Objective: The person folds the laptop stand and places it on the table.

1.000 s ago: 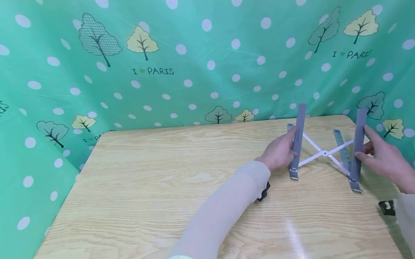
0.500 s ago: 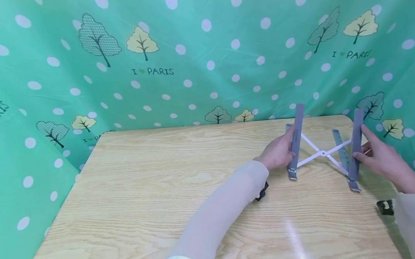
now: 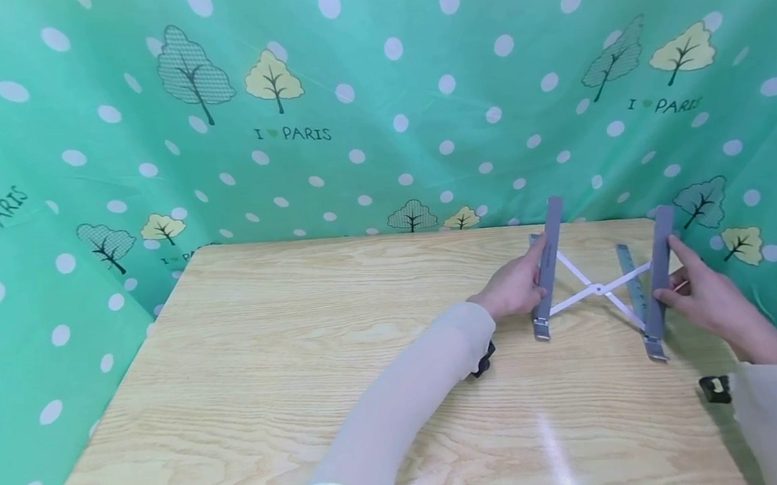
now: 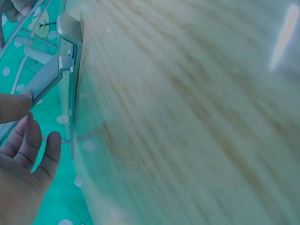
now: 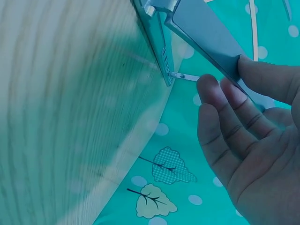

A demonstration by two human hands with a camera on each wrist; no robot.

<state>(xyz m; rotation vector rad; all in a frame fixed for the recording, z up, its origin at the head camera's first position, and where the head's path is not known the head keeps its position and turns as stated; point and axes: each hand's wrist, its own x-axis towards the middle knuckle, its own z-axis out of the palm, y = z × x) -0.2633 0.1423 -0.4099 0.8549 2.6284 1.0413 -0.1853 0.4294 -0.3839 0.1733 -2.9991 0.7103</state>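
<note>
Both hands hold a gray folding stand point(image 3: 597, 289). In the head view, the left hand point(image 3: 512, 287) pinches the stand's left top bar point(image 3: 551, 255), and the right hand point(image 3: 708, 295) pinches the right top bar point(image 3: 660, 257). The stand is at the far right part of the wooden table point(image 3: 304, 388). Its two top bars tilt up, and thin pale arms point(image 3: 570, 302) cross like an X between the sides. Behind the table hangs a green cloth point(image 3: 369, 175) with white dots and trees. Both arms wear long, light sleeves point(image 3: 402, 403). In the left wrist view, the left thumb point(image 4: 14, 107) presses on the slanted bar, near its hinge point(image 4: 65, 62). In the right wrist view, the right thumb point(image 5: 267, 77) is on one side of its bar and the fingers point(image 5: 234, 117) are bent on the other side.
</note>
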